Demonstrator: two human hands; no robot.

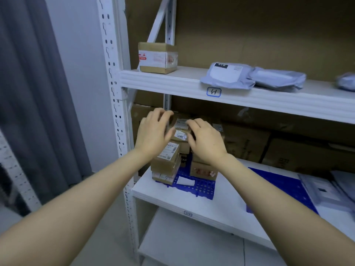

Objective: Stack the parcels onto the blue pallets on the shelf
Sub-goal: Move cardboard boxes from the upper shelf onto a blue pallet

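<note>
A grey curtain (pixel 38 93) hangs at far left, beside the white perforated upright (pixel 113 89) of a metal shelf unit. On the upper shelf (pixel 192 81), from left to right, sit a taped cardboard box (pixel 157 57) and two grey mailer bags (pixel 228 75) that overlap.

On the middle shelf (pixel 172 191), a blue pallet (pixel 199 186) carries a cluster of small brown parcels (pixel 166 160) stacked several high. The left hand (pixel 153 133) rests against the left side of the topmost parcel (pixel 181 129), fingers spread and only loosely curled. The right hand (pixel 206 140) covers that parcel's right side, fingers bent over its top. Whether either grip actually clamps the parcel cannot be told.

Further right, a second blue pallet (pixel 278 187) lies on the same shelf, with pale flat packages (pixel 324 191) over its right end. Large cardboard cartons (pixel 288 150) line the back.
</note>
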